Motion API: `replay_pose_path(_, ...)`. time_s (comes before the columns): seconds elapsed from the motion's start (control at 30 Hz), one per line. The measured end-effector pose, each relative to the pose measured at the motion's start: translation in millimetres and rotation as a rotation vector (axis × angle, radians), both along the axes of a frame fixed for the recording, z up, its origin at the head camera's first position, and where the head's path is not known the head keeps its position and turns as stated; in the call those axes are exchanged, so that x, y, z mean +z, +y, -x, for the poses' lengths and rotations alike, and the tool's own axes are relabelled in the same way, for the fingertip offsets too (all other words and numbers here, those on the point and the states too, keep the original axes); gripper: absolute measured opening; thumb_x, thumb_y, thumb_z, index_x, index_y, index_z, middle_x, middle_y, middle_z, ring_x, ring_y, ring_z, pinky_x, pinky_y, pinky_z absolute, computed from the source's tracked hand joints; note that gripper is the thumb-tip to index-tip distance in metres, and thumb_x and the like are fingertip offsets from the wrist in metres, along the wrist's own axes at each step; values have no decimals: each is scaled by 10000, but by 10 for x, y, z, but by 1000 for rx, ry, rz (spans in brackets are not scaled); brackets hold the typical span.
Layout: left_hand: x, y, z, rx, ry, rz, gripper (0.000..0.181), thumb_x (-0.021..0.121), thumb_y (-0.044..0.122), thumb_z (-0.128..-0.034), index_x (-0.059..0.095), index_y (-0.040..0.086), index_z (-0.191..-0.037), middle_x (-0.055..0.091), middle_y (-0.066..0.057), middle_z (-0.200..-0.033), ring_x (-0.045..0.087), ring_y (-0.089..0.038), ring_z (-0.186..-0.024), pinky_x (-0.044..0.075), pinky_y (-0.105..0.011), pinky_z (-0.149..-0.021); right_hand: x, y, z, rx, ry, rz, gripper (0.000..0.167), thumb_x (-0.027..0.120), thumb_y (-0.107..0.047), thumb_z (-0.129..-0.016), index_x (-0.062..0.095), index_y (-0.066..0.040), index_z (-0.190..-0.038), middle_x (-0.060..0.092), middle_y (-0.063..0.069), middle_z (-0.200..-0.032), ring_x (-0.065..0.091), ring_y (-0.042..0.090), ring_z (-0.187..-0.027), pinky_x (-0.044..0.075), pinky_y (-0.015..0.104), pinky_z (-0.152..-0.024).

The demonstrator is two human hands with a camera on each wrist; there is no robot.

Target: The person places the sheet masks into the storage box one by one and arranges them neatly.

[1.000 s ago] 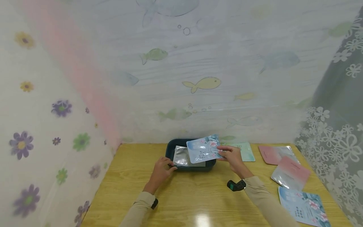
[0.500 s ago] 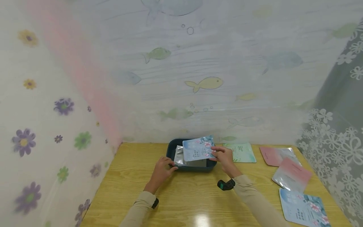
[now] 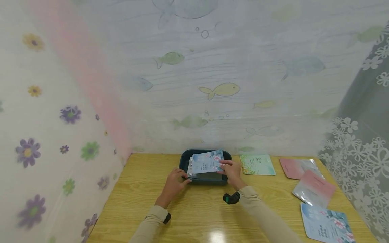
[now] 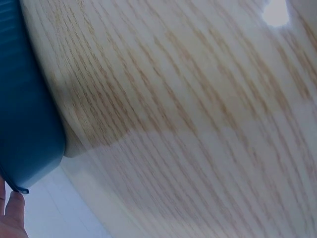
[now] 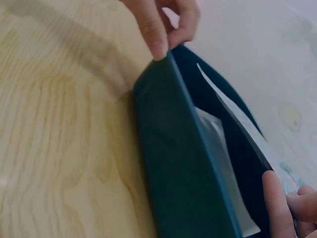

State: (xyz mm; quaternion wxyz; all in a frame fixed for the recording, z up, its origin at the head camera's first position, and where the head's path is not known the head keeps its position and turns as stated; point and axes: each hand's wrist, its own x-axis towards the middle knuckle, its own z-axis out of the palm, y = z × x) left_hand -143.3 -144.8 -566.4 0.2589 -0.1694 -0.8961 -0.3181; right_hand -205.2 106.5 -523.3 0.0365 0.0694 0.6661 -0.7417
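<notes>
Blue and flowered, a sachet [image 3: 206, 162] is being pinched by the right hand [image 3: 232, 171] — just left of its fingertips, over a dark tray [image 3: 206, 181]. By the left hand [image 3: 174, 181], the tray's rim is being gripped at the nearest corner.

Wooden table [image 3: 194, 209] | dark-blue tray [image 3: 209, 182] | green packet [image 3: 258, 164] | two overlapping pink-silver packets [image 3: 314, 188] | blue floral packet [image 3: 326, 223]

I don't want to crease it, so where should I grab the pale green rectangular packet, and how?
Pinch the pale green rectangular packet by its near right corner, ideally from your side with the right hand, once free of its blue floral packet. It lies flat, that corner unobstructed, with the white fish-patterned backdrop behind and the dark teal rectangular tray to its left.
</notes>
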Motion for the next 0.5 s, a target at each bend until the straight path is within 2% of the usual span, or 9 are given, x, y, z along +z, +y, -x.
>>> replay_pose_path(0.17,-9,8,5,-16,16,-6,201,858,144,-682,673,114,-755,603,32,-833,524,-151,-822,487,-350,-744,-39,-74,17,-20,-4,-31,227,555,144,-837,638,144,-1048,583,277,-1114,657,324,-835,554,430,-667)
replay_pose_path(0.3,10,2,-9,-14,10,-1,196,853,149,-691,672,120,-758,600,33,-839,520,-150,-829,488,-346,-746,-81,-149,47,-11,14,-65,229,568,153,-820,629,159,-1041,581,296,-1087,642,365,-845,543,468,-703)
replay_pose_path(0.5,21,10,-20,-15,47,15,201,856,146,-686,670,114,-754,606,24,-831,524,-161,-817,487,-351,-739,-154,-206,78,26,39,-177,232,603,164,-770,649,149,-996,612,285,-939,643,345,-750,544,480,-690)
